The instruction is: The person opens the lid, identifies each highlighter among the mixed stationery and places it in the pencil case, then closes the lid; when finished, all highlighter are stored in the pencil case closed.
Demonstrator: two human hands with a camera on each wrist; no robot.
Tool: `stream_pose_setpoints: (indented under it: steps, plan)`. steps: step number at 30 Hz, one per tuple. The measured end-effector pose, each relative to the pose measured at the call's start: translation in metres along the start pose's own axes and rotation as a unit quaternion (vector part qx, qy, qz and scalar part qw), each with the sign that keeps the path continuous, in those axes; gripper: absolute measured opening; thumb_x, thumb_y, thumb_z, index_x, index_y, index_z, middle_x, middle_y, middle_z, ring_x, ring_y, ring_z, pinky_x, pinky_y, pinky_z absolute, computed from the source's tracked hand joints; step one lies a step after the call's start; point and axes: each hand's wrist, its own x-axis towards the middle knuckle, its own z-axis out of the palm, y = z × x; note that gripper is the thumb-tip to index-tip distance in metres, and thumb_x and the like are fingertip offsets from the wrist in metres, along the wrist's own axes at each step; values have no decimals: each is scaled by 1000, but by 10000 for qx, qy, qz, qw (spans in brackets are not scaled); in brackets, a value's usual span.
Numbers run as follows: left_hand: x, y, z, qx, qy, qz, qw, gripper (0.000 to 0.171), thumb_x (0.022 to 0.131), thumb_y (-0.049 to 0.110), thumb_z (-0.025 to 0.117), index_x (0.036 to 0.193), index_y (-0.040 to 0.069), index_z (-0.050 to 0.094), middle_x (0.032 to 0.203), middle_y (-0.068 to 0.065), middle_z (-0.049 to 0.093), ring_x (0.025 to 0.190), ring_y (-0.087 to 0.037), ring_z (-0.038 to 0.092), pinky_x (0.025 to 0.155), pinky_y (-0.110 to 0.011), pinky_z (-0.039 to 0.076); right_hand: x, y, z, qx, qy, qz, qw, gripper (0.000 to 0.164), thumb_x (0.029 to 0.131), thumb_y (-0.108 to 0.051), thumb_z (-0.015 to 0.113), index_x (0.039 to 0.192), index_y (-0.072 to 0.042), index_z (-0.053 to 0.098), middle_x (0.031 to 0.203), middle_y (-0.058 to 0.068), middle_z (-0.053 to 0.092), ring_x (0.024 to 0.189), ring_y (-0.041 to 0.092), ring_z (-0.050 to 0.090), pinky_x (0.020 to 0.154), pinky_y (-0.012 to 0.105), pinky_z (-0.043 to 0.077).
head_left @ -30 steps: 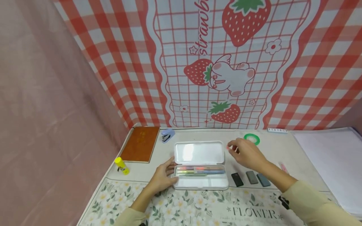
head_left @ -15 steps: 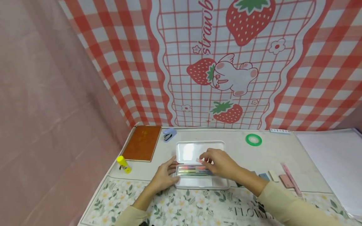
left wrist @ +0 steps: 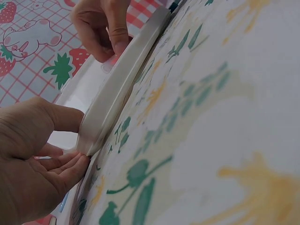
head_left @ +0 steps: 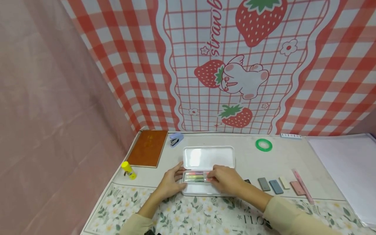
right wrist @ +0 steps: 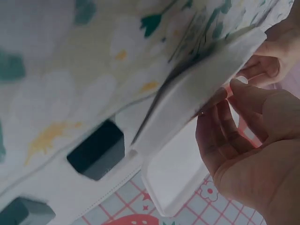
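Observation:
An open white pencil case [head_left: 209,158] lies on the table with its lid folded back; several coloured pens [head_left: 195,176] lie in its rear part. My left hand [head_left: 169,180] holds the case's left end. In the left wrist view, thumb and fingers pinch the corner of its white wall [left wrist: 108,104]. My right hand [head_left: 226,179] is over the right half of the case, covering part of the pens. Its fingertips pinch a small pinkish-red thing [left wrist: 112,60], mostly hidden, so its kind cannot be told.
Right of the case lie grey [head_left: 264,184], blue [head_left: 276,186], white [head_left: 284,182] and pink blocks [head_left: 297,188] and a pink pen [head_left: 303,186]. Behind is a green tape roll [head_left: 263,145]. Leftward are a stapler [head_left: 176,139], a brown notebook [head_left: 148,148] and a yellow glue stick [head_left: 129,170].
My right hand has moved left from beside the lid, over the case, then down among the pens, bringing the small pinkish thing along. The left hand has kept its hold on the case.

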Motion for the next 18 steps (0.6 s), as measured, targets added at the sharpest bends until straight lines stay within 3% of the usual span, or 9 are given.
stream_pose_setpoints:
  steps: [6,13,18]
  plan:
    - [1,1,0,-27,-20,-16,10000,85,73,-9,69,146,-4,25,125,-22,49,122,-37,49,105,-37,45,-1,0,3,-135,90,165,9997,14,83,-22,70,95,-17,75,71,-12,51,55,3,38,43,15,35]
    - [1,2,-1,65,17,-14,10000,85,73,-9,69,146,-4,25,124,-21,50,121,-37,49,105,-35,45,-4,2,-4,-249,113,383,9989,20,79,-24,74,97,-16,73,76,-11,54,59,2,40,47,15,38]
    - [1,1,0,84,-17,-39,10000,85,72,-11,68,145,-7,24,124,-23,49,121,-40,48,105,-41,45,-9,10,-16,-302,260,624,9973,22,78,-26,75,97,-16,72,80,-9,58,64,3,48,52,17,43]
